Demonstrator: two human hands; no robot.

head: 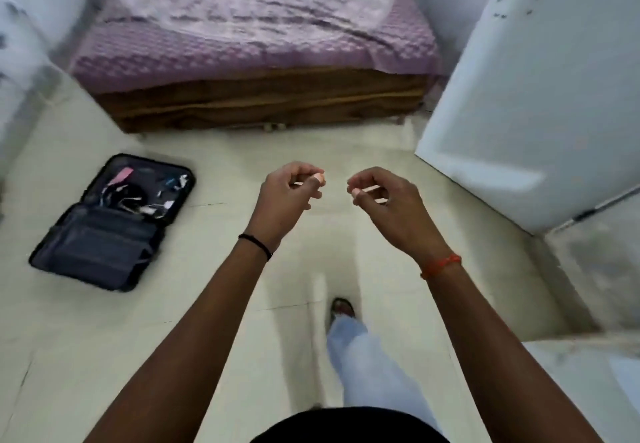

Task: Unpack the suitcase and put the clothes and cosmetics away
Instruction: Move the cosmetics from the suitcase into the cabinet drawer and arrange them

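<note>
A dark suitcase (114, 224) lies open on the pale floor at the left, its far half holding several small items, among them something pink and some white pieces. Both my hands hang in the air over the floor, well to the right of the suitcase. My left hand (291, 193) has loosely curled fingers and holds nothing that I can see. My right hand (381, 196) is likewise loosely curled, and nothing shows in it. The picture is blurred by motion.
A bed (249, 40) with a purple quilted cover and a wooden base stands ahead. A white cabinet door (540, 96) stands open at the right. My leg in light trousers and one foot (343, 307) show on the floor below my hands.
</note>
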